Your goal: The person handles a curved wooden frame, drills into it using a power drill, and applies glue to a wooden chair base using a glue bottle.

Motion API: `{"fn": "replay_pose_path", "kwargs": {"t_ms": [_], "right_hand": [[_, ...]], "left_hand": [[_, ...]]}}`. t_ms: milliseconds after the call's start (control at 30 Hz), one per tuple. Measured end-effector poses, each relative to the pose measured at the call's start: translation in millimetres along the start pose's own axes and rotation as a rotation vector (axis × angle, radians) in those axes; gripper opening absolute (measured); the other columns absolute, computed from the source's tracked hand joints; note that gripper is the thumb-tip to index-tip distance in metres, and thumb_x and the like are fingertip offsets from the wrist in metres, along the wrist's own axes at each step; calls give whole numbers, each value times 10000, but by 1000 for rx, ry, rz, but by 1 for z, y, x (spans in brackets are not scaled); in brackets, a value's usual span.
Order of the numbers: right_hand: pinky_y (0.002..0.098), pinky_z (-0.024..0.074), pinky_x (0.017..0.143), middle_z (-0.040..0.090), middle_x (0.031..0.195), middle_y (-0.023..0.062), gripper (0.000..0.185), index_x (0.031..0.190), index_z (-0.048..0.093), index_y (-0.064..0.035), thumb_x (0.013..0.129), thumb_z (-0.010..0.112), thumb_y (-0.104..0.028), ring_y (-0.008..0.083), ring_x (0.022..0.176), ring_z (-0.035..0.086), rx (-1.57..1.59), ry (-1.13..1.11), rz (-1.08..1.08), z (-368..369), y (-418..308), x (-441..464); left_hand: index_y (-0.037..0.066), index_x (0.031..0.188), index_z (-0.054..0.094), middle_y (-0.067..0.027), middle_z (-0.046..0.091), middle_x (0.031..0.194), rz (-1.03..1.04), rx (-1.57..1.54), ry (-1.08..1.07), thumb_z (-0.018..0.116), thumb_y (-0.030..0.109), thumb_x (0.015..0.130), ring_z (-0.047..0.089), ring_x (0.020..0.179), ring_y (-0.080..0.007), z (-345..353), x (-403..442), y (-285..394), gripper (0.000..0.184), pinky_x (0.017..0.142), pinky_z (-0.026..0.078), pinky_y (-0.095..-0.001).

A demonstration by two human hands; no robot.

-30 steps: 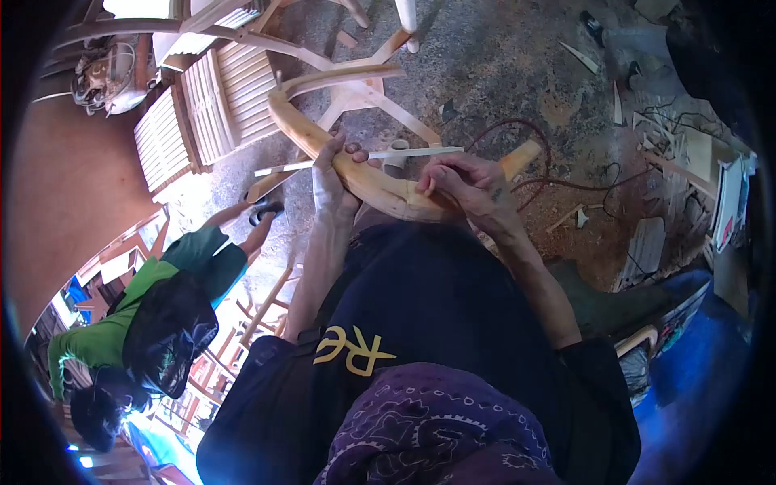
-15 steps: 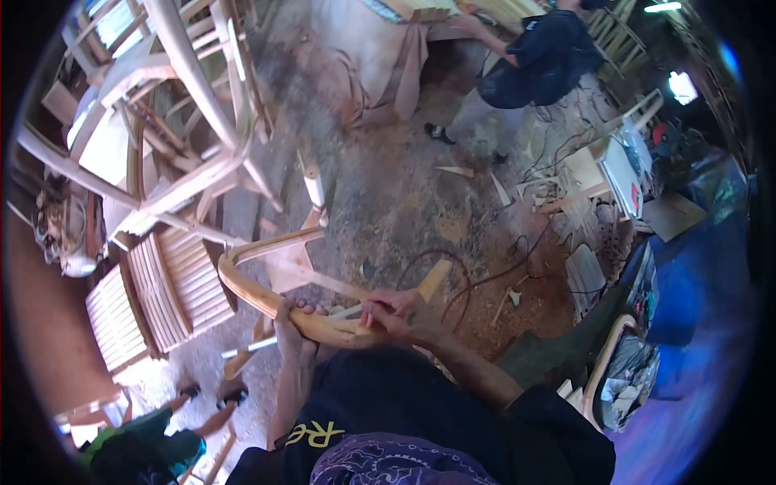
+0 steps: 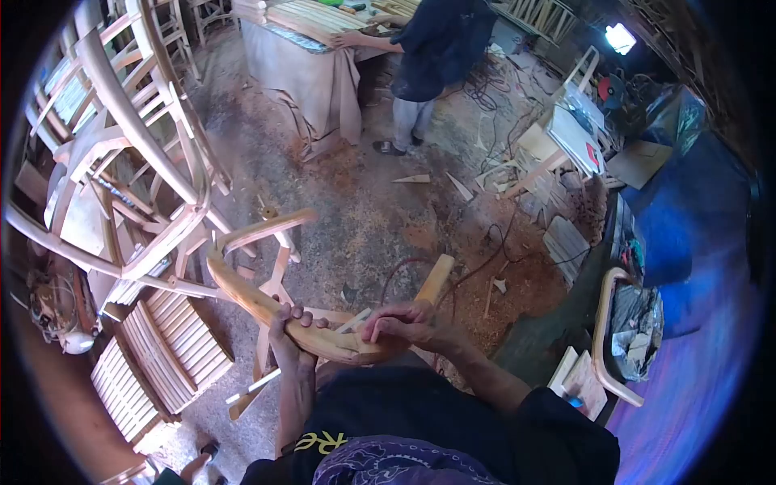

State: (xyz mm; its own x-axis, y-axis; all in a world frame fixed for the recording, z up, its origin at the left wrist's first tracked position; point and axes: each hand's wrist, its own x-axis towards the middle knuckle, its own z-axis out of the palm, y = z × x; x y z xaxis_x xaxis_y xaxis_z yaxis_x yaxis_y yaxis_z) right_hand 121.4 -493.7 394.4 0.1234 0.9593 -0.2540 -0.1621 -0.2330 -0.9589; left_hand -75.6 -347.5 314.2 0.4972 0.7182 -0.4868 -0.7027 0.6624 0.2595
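Note:
A curved, U-shaped wooden chair rail [image 3: 242,293] spans the space in front of my body, its far end bending back to the right. My left hand [image 3: 295,335] wraps round the rail at its left-middle part, fingers over the top. My right hand [image 3: 402,325] rests against the near right part of the rail with its fingers pinched together. Whatever lies between those fingertips is too small to make out. Beyond the right hand, the rail's other end [image 3: 436,277] points up and away. Under the rail stands a wooden frame [image 3: 277,283] with pale-ended legs, partly hidden.
Stacked wooden chair frames [image 3: 153,174] rise at left, above slatted panels [image 3: 166,343]. A co-worker [image 3: 444,44] stands at a cloth-draped table [image 3: 303,77]. Wood offcuts [image 3: 412,179] and a cable [image 3: 505,242] lie on the floor. Another curved rail [image 3: 602,331] leans at right.
My view has tilted up and shifted right, showing more of the draped table. The co-worker now stands closer to that table. Both my hands stay on the rail; the person at lower left has mostly left view.

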Motion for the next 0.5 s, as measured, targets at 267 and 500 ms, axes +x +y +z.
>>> {"fn": "replay_pose_path", "kwargs": {"t_ms": [267, 500], "right_hand": [[281, 540, 774, 728, 926, 48, 158, 962, 726, -15, 1001, 643, -144, 99, 865, 671, -308, 168, -292, -78, 1, -51], [288, 561, 787, 731, 911, 98, 103, 1021, 684, 24, 996, 606, -39, 145, 855, 699, -125, 248, -361, -144, 5, -105]], "left_hand": [[98, 982, 535, -15, 511, 798, -103, 116, -174, 644, 214, 892, 540, 736, -157, 28, 24, -85, 183, 750, 511, -427], [153, 1111, 495, -20, 513, 817, -99, 99, -202, 635, 142, 898, 552, 690, -154, 92, 2, -177, 255, 658, 525, -421]]}}
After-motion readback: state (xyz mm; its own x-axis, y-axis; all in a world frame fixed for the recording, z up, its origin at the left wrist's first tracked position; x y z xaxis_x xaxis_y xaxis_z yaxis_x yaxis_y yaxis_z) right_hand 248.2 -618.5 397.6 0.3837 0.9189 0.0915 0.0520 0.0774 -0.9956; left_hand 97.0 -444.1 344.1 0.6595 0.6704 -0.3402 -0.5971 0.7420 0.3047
